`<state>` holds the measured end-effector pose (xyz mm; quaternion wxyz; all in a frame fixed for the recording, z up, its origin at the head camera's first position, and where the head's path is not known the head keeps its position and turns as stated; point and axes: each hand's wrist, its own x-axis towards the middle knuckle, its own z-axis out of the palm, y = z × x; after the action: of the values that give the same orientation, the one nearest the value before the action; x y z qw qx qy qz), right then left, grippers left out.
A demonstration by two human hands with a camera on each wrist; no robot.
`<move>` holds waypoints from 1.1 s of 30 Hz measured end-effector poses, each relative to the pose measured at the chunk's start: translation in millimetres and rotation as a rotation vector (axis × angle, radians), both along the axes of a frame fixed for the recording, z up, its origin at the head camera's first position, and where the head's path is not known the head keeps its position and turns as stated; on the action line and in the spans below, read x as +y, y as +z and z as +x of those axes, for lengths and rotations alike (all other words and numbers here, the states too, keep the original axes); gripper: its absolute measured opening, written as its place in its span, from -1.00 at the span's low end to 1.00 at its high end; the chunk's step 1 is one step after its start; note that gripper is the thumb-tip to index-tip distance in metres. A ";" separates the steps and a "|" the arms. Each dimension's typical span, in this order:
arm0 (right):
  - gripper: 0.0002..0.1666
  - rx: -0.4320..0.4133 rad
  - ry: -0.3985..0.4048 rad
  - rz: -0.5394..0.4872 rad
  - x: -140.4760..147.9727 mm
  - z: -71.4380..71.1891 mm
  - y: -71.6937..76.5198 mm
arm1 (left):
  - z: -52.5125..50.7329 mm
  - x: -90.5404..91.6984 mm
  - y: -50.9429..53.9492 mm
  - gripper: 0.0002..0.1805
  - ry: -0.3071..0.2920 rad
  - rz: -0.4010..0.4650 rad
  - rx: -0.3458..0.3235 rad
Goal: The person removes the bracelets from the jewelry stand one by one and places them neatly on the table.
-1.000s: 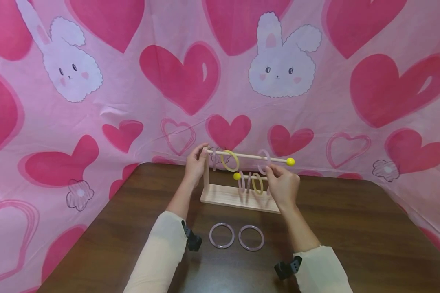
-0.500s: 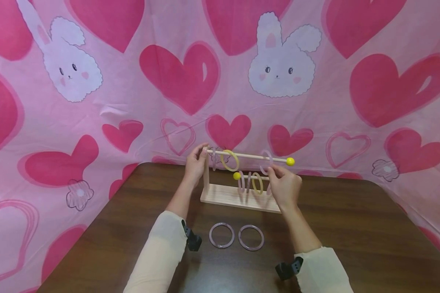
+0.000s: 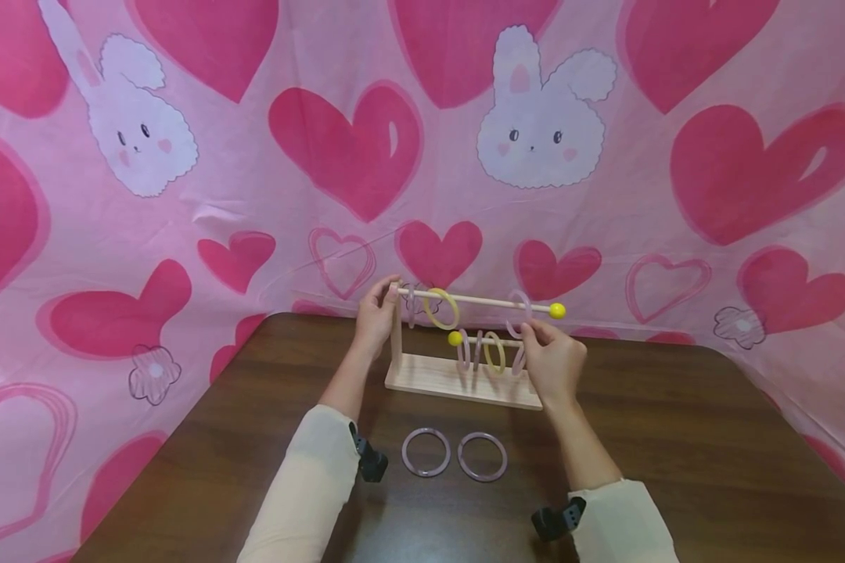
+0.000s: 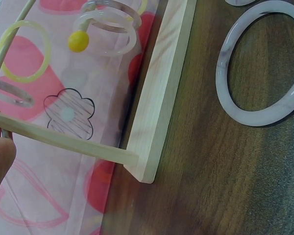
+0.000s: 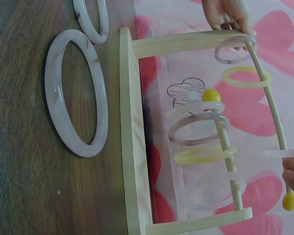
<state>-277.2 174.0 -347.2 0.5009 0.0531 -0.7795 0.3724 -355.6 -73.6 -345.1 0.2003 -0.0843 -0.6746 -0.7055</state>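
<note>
The wooden bangle stand (image 3: pixel 461 381) has two rods with yellow ball ends. My left hand (image 3: pixel 375 320) grips the top of its left post, by the upper rod (image 3: pixel 486 300). Near that rod's right end, my right hand (image 3: pixel 555 363) pinches a pale pink bangle (image 5: pixel 279 152) between thumb and fingers; the rod still passes through it. A greyish-purple bangle (image 5: pixel 225 61) and a yellow bangle (image 5: pixel 245 85) hang at the post end of the upper rod. Several bangles, among them a yellow one (image 5: pixel 206 159), hang on the lower rod.
Two lilac bangles (image 3: pixel 426 475) lie flat and side by side on the brown wooden table (image 3: pixel 310 500), in front of the stand. Behind the table hangs a pink cloth (image 3: pixel 451 195) with hearts and rabbits.
My right hand has slid the pale pink bangle a little to the right along the upper rod, towards its yellow ball end. The left hand keeps its place on the post.
</note>
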 end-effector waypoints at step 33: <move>-0.89 -0.011 -0.056 -0.044 10.3 1.3 -2.6 | -0.6 0.7 -0.1 -0.69 0.019 0.002 0.015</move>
<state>-275.9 184.4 -349.8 0.5077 0.0183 -0.7752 0.3754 -356.3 -72.9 -345.1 0.2122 -0.0833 -0.6732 -0.7035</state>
